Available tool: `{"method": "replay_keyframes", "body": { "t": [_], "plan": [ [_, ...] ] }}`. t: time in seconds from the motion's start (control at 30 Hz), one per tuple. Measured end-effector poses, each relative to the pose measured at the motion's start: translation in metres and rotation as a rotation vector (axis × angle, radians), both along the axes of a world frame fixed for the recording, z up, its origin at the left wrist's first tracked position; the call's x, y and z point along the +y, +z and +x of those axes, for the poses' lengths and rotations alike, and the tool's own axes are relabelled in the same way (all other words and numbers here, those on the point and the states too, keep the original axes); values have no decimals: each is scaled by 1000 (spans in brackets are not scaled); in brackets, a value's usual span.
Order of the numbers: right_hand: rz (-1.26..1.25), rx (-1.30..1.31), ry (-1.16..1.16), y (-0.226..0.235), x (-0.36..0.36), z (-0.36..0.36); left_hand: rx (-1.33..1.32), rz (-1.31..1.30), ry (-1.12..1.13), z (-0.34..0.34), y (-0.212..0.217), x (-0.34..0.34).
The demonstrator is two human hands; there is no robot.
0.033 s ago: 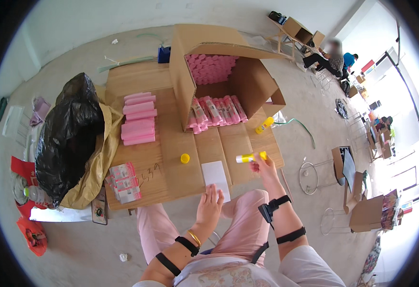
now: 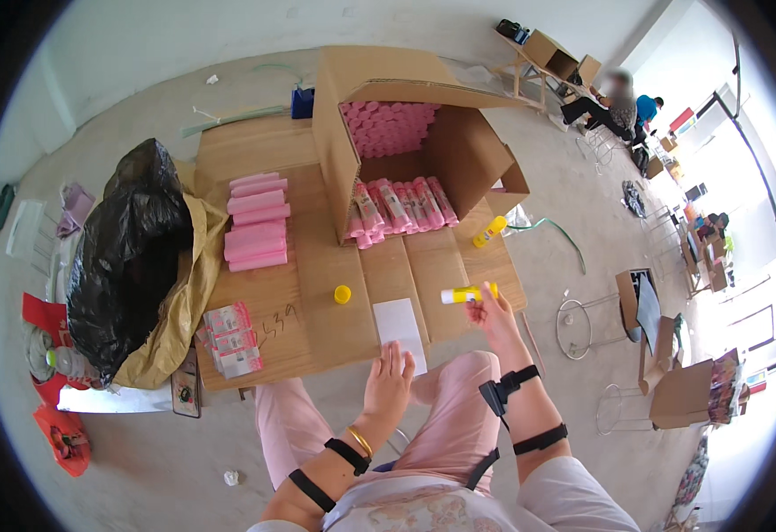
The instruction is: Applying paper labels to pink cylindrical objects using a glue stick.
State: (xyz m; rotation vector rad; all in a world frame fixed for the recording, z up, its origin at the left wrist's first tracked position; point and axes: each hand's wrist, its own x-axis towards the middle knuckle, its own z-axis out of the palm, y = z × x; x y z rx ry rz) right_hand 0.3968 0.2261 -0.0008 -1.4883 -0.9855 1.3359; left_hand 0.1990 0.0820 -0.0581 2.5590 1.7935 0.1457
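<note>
My left hand (image 2: 389, 381) lies on the near end of a white rectangle of paper (image 2: 397, 321), fingers stretched out flat; whether it is one sheet or a stack I cannot tell. My right hand (image 2: 494, 317) is closed around a yellow glue stick (image 2: 462, 294) held above the right part of the table, its white end pointing left. A round yellow cap (image 2: 342, 294) sits left of the paper. Farther back on the right lies a second yellow glue stick (image 2: 490, 232). Pink-and-white printed labels (image 2: 233, 341) are piled at the table's near left corner.
An open cardboard box (image 2: 481, 155) holding many pink rolls (image 2: 392, 124) stands at the back of the table (image 2: 273, 350). More pink rolls (image 2: 256, 244) lie left of it. A black-lined bag (image 2: 131, 257) stands at the left edge. People (image 2: 614, 115) sit far right.
The glue stick in my right hand has shifted very slightly to the right. My left hand stays in place on the paper.
</note>
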Motion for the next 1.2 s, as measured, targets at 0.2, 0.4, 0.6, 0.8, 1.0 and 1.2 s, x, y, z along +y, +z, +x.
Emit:
{"method": "replay_keyframes", "body": {
  "t": [0.2, 0.4, 0.6, 0.8, 1.0, 1.2],
  "plan": [
    [-218, 705, -127, -22, -34, 62, -363, -174, 80, 0, 40, 21],
    [-193, 674, 24, -12, -51, 51, -515, -110, 212, -11, 29, 41],
    [-84, 410, 114, -9, -36, 36, -886, -195, 371, -29, 12, 17],
    [257, -49, 176, -45, 3, 3, -1212, -500, 584, -45, -43, -29],
    [430, -451, 131, -47, 12, -14, -1402, -752, 721, -24, -11, -18],
    [477, -515, 162, -46, 10, -18, -1376, -835, 824, -18, 10, -6]
  ]
}}
